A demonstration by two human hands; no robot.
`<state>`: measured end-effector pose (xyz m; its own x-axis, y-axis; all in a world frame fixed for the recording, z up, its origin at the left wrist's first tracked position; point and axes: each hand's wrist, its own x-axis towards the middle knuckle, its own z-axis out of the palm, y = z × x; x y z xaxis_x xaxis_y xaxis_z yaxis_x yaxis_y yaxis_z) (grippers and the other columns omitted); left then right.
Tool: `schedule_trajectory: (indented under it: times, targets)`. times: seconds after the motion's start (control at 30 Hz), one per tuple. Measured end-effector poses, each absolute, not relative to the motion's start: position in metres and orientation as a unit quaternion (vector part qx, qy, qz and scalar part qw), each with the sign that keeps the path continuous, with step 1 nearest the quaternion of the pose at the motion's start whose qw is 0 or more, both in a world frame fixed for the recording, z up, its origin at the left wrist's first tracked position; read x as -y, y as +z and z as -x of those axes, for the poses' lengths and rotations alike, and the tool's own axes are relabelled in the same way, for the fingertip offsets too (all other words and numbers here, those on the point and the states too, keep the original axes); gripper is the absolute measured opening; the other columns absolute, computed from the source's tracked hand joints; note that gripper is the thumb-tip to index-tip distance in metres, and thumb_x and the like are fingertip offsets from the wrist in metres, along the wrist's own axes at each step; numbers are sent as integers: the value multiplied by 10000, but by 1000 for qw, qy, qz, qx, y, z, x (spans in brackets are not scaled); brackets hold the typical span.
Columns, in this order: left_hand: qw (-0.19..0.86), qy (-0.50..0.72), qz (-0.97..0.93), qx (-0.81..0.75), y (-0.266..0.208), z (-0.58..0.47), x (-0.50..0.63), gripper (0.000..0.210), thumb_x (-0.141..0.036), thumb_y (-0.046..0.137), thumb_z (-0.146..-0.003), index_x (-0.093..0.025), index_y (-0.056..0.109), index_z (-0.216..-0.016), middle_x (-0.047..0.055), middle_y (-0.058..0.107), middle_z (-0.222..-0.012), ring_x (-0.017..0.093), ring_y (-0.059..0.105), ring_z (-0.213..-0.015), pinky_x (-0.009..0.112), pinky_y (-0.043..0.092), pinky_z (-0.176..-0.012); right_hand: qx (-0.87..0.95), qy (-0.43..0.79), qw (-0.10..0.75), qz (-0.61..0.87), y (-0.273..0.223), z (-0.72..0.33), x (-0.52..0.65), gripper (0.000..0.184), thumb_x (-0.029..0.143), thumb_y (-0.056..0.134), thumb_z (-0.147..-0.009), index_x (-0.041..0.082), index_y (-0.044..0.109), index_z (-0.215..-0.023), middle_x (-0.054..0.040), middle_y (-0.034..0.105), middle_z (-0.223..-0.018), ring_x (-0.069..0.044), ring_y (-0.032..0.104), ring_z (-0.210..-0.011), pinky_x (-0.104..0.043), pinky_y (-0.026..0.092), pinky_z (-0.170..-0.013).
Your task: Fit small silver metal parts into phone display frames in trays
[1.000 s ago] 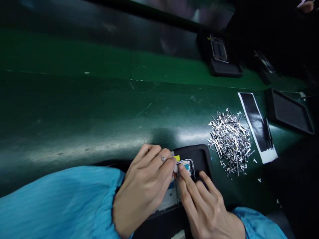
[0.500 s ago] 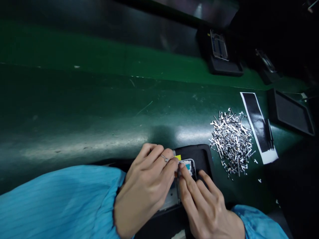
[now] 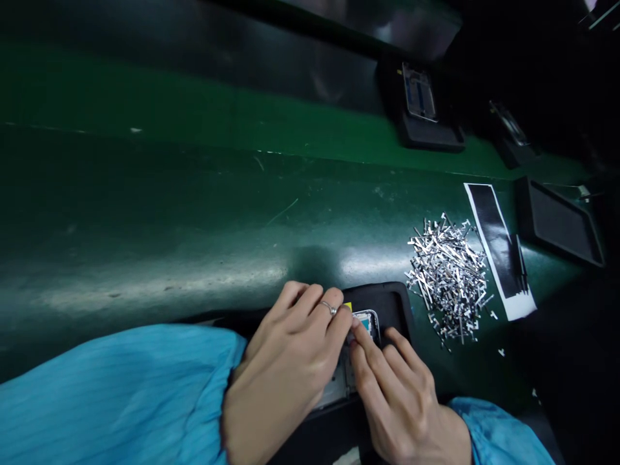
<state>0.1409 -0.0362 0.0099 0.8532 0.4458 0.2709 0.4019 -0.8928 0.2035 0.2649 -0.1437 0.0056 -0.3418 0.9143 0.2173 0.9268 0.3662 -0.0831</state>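
A phone frame [image 3: 339,389] with a pale metal plate and a silver rim lies in a black tray [image 3: 394,298] under both hands. My left hand [image 3: 295,365], wearing a ring, reaches over its upper left part with the fingers bent and drawn together; their tips are hidden. My right hand [image 3: 402,391] brings its thumb and index finger close together at the same spot, against the left fingertips, while its other fingers curl loosely. Whatever lies between the fingertips is too small to make out. Beside them show a yellow tab [image 3: 347,306] and a teal patch [image 3: 365,324] inside the frame.
Right of the tray is a heap of small silver-and-black strip parts [image 3: 450,278]. Beyond it lie a white sheet with a black panel [image 3: 496,239], dark tweezers [image 3: 522,266] and a black tray [image 3: 562,223]. Another phone frame [image 3: 419,93] rests in a tray farther back.
My left hand has shifted slightly right, covering more of the frame and the yellow tab. My right hand stays almost in place. The view has moved a little.
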Motion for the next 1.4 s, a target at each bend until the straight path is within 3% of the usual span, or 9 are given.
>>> schedule_trajectory:
  times: [0.1, 0.27, 0.43, 0.7, 0.93, 1.17, 1.4]
  targets:
    - [31, 146, -967, -209, 12, -142, 37, 400, 30, 213, -756, -128, 576, -703, 67, 589, -701, 182, 524, -633, 320, 428, -592, 817, -26, 119, 563, 6, -266, 143, 364, 9, 288, -737, 11, 560, -980, -209, 567, -1078, -194, 598, -758, -393, 459, -762]
    - [46, 200, -962, -183, 6, -138, 36, 413, -39, 191, -846, -111, 594, -794, 49, 595, -690, 166, 516, -637, 331, 404, -687, 812, -33, 121, 569, 7, -266, 142, 362, 6, 313, -733, 40, 571, -985, -164, 584, -1076, -193, 588, -764, -395, 450, -779]
    - [43, 237, -955, -171, 6, -137, 34, 394, -17, 238, -825, -95, 596, -681, 60, 578, -633, 173, 491, -596, 333, 393, -667, 803, -13, 135, 580, 6, -265, 143, 355, 7, 302, -751, 35, 567, -986, -167, 578, -1085, -189, 576, -767, -399, 446, -784]
    - [104, 249, -939, -211, -1, -134, 40, 406, -70, 179, -873, -127, 577, -813, 39, 575, -707, 157, 505, -661, 320, 390, -709, 794, -9, 152, 588, 5, -266, 143, 342, 23, 303, -763, 50, 574, -971, -154, 584, -1082, -191, 566, -759, -402, 439, -787]
    - [68, 288, -944, -144, -8, -133, 38, 342, -28, 258, -818, -101, 589, -775, 53, 557, -661, 169, 462, -646, 353, 395, -714, 785, -3, 162, 598, 4, -264, 144, 344, 25, 298, -770, 59, 577, -968, -139, 575, -1102, -186, 557, -759, -403, 437, -793]
    - [188, 254, -916, -249, -11, -131, 42, 228, -40, 343, -816, -128, 552, -789, 54, 533, -779, 176, 431, -712, 348, 375, -670, 797, -16, 158, 583, 5, -266, 142, 351, 36, 284, -777, 32, 572, -977, -175, 569, -1097, -182, 567, -734, -384, 448, -768]
    - [227, 265, -897, -271, -11, -133, 43, 241, -53, 348, -826, -149, 518, -684, 36, 500, -705, 170, 398, -674, 342, 336, -614, 809, -29, 116, 575, 6, -266, 141, 373, 36, 277, -787, 68, 581, -1000, -131, 533, -1163, -172, 556, -721, -379, 440, -750]
